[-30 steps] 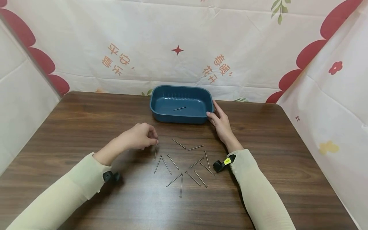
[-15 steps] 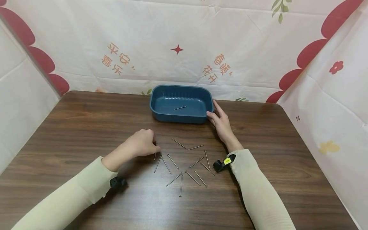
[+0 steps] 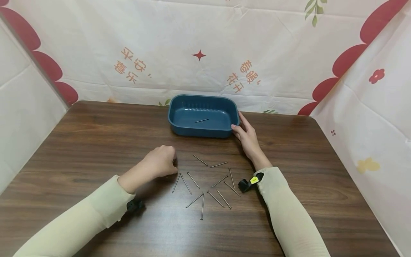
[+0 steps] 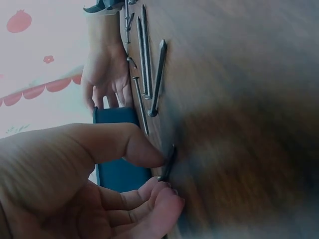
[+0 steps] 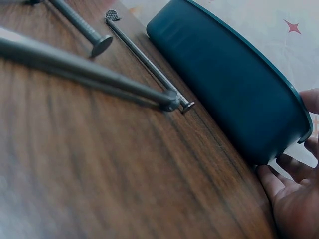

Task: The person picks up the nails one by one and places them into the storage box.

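My left hand (image 3: 157,162) is low over the table, left of the scattered nails. In the left wrist view its thumb and fingertips pinch a nail (image 4: 169,163) close to the wood; in the head view the hand hides that nail. Several steel nails (image 3: 193,180) lie loosely on the table, one pair (image 3: 176,183) just in front of the left hand. My right hand (image 3: 248,141) grips the right end of a blue plastic bin (image 3: 200,132), thumb at the rim and fingers along the outside. Inside the bin lies one nail (image 3: 201,120).
The brown wooden table (image 3: 112,142) carries everything. A printed white cloth (image 3: 160,43) hangs behind its back edge, and more cloth stands on both sides. Near the right cuff, a black wrist strap piece (image 3: 244,185) sits beside several nails.
My left hand has come down and slightly nearer, over the leftmost nail, which its fingers now pinch. The right hand and the bin have stayed in place.
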The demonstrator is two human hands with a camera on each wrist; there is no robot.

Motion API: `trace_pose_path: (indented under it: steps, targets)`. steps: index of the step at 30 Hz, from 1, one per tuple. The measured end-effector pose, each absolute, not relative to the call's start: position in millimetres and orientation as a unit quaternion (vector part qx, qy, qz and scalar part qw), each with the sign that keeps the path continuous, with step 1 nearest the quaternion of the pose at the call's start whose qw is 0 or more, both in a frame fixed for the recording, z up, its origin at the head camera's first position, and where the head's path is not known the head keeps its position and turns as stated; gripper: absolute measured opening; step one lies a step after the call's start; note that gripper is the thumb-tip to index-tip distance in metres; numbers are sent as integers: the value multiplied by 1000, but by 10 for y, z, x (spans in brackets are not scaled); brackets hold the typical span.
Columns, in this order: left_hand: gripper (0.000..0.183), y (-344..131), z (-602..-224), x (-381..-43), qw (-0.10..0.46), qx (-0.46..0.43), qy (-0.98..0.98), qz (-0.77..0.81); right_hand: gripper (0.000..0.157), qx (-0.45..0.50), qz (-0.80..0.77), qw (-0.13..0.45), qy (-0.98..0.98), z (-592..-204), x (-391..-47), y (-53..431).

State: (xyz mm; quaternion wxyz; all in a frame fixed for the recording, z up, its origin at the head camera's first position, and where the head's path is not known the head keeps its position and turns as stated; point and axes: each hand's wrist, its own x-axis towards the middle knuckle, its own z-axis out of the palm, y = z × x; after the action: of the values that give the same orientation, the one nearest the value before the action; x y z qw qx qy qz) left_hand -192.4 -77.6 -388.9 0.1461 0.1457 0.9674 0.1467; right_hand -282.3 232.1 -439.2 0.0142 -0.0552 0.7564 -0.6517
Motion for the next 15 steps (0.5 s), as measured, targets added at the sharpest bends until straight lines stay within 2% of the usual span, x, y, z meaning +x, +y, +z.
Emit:
trace_pose_path:
  steps: [3,7,12,15]
  targets:
    - [26,-776,-3880,-1906,143,144,971,126,68,-56,-652,14,756,-4390,-2825,2319]
    - [32,-780,-3863,-1868,146,144,974,100,67,-55,-653,15,755,-4393,-2832,2314]
    - [17,-783,-3854,-1849,155,148,972,99,68,-55,-655,17,754,-4404,-2843,2319]
    - [15,-778,-3848,-1852,157,151,971,100,67,-54,-654,18,754,-4407,-2844,2322]
